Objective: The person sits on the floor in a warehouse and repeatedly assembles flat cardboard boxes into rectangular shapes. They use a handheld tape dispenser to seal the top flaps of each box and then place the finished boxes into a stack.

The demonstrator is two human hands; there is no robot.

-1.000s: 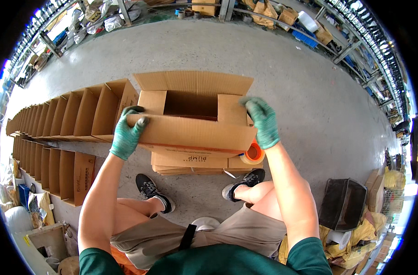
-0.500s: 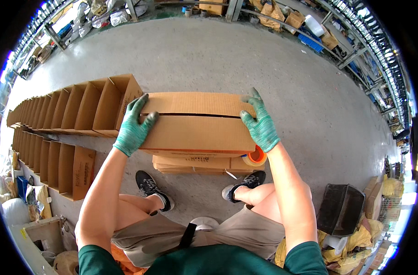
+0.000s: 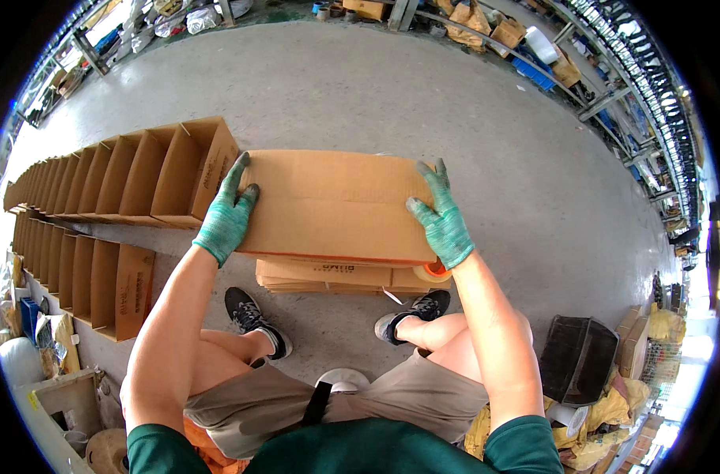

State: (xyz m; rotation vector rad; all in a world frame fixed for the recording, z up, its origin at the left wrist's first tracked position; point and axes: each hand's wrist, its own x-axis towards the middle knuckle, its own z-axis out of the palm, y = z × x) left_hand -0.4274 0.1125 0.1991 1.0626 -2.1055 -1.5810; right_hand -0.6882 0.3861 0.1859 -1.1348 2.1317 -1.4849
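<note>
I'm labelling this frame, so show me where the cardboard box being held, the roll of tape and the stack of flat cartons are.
cardboard box (image 3: 336, 205), head view, middle of its top face.
roll of tape (image 3: 437, 272), head view, orange rim.
stack of flat cartons (image 3: 328, 276), head view, top sheet.

Box flaps: cardboard box (image 3: 336, 205) open-topped a second ago, now closed to a flat face
Left hand (image 3: 224, 215): shifted from lower front corner to left edge, fingers spread
Right hand (image 3: 441, 220): moved from flap to right edge
</note>
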